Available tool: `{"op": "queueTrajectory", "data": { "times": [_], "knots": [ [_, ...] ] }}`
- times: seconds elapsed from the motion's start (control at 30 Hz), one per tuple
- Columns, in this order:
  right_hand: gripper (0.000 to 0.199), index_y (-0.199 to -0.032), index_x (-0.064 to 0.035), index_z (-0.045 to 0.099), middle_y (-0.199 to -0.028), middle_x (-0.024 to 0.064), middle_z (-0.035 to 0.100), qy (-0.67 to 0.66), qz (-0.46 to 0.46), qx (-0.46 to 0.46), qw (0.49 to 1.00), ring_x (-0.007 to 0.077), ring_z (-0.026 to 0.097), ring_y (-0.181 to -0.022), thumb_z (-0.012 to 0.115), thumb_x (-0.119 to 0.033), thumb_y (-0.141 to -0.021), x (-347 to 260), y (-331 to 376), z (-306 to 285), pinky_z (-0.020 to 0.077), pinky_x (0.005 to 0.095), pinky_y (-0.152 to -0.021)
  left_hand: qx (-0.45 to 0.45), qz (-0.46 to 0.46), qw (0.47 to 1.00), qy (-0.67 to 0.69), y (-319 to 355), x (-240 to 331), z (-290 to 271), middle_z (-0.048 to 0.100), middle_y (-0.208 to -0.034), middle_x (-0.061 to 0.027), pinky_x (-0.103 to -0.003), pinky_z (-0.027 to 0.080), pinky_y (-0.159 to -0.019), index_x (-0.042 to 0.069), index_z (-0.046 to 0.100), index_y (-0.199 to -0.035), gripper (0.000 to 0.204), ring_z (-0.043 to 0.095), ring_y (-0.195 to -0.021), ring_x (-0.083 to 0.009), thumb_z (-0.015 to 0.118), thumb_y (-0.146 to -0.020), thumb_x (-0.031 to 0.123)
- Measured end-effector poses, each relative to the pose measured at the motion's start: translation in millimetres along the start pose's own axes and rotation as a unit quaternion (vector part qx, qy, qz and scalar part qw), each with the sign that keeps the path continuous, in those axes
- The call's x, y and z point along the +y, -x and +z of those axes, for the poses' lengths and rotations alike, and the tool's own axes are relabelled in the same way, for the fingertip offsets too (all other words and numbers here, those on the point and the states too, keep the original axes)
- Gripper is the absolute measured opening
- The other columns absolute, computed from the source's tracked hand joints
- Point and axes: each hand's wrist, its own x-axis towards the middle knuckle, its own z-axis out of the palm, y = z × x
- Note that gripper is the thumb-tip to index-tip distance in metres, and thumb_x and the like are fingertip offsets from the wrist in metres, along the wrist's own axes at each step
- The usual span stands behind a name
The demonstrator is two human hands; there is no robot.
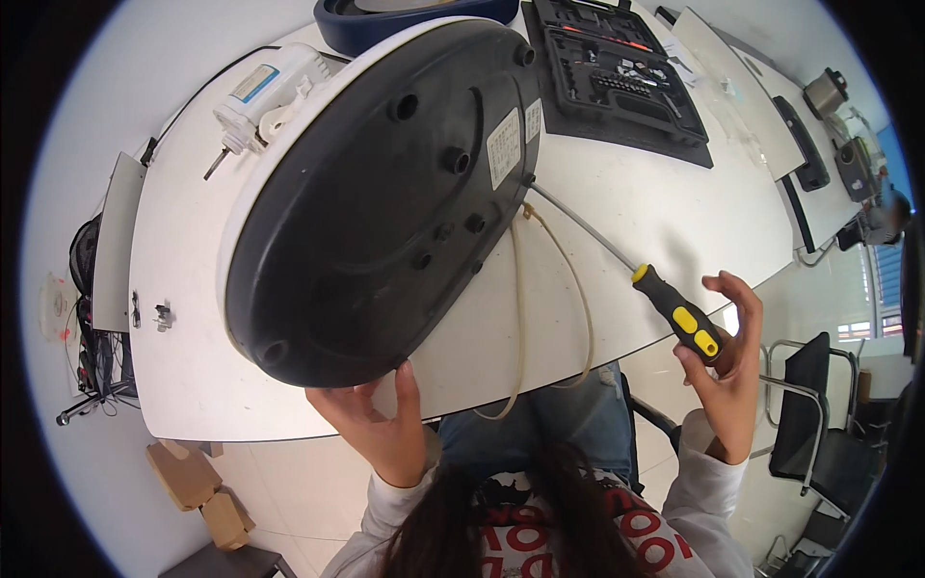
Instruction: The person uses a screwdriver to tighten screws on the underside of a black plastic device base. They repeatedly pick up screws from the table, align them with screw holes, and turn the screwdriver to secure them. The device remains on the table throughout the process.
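Observation:
A large oval base (356,241), black underneath with a white rim, stands tilted on the table with its underside facing me. My left hand (371,424) holds its near lower edge, thumb on the black side and the other fingers partly hidden behind it. My right hand (727,371) grips the butt end of a long screwdriver (674,313) with a black and yellow handle. The shaft's tip meets the right edge of the base, near a small black nub. A pale thin cord (578,299) leaves the base there and loops over the table's front edge.
Behind the base at left lies a white motor (270,91) with a metal shaft. An open black tool case (626,87) sits at the back right, beside a dark blue round thing (414,24). Small parts (164,315) lie at the table's left. Black chairs (800,405) stand right.

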Motion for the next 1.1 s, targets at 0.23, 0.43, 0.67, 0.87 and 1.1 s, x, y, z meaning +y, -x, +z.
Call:
{"op": "queueTrajectory", "data": {
  "times": [0.23, 0.43, 0.67, 0.87, 1.1],
  "knots": [
    [0.031, -0.116, -0.0034, 0.048, -0.087, 0.0037, 0.055, -0.042, 0.071, -0.036, 0.996, 0.0078, 0.053, -0.064, 0.047, -0.022, -0.091, 3.1, -7.7, -8.2, 0.0366, 0.017, -0.047, -0.007, -0.004, 1.0, 0.0, -0.6, -0.3, -0.2, 0.045, -0.119, -0.0173, -0.027, 0.054, -0.069, 0.002, 0.024, -0.131, 0.076, 0.055, -0.103, -0.0263, 0.068, -0.07, -0.004],
    [0.06, -0.122, -0.0056, 0.042, -0.106, 0.006, 0.051, -0.036, -0.01, -0.01, 0.999, 0.0093, 0.054, -0.072, 0.068, 0.0, -0.068, 5.1, -1.3, -3.7, 0.0403, 0.0172, -0.048, 0.0, 0.007, 1.0, -0.005, -0.8, -0.4, 0.4, 0.048, -0.12, -0.0185, -0.028, 0.054, -0.071, 0.002, 0.024, -0.132, 0.076, 0.056, -0.104, -0.0277, 0.069, -0.071, -0.001],
    [0.041, -0.122, -0.006, 0.043, -0.101, 0.0079, 0.054, -0.056, 0.071, -0.027, 0.995, 0.0085, 0.052, -0.066, 0.055, -0.02, -0.086, 10.5, -5.7, -10.9, 0.0389, 0.0161, -0.053, 0.0, 0.016, 1.0, -0.003, -1.2, -2.0, 2.1, 0.048, -0.119, -0.0185, -0.029, 0.055, -0.071, 0.002, 0.024, -0.132, 0.074, 0.056, -0.104, -0.0277, 0.067, -0.072, -0.002],
    [0.059, -0.127, -0.0053, 0.038, -0.116, 0.0088, 0.047, -0.022, -0.026, -0.028, 0.999, 0.0079, 0.053, -0.076, 0.063, -0.007, -0.074, 5.1, -0.5, 0.3, 0.0418, 0.0179, -0.051, 0.008, 0.0, 1.0, 0.006, 0.3, -1.2, 3.6, 0.043, -0.118, -0.0155, -0.029, 0.055, -0.068, 0.002, 0.025, -0.131, 0.077, 0.055, -0.101, -0.026, 0.068, -0.067, -0.005],
    [0.034, -0.116, -0.0021, 0.048, -0.103, 0.01, 0.054, -0.07, 0.062, 0.003, 0.996, 0.0092, 0.053, -0.068, 0.056, -0.014, -0.085, 12.3, -5.3, -5.8, 0.0409, 0.0189, -0.052, 0.005, 0.022, 0.999, -0.026, 0.8, -2.4, 2.4, 0.047, -0.121, -0.0183, -0.028, 0.054, -0.072, 0.001, 0.022, -0.133, 0.072, 0.054, -0.107, -0.0267, 0.064, -0.074, -0.005]
  ]
}}
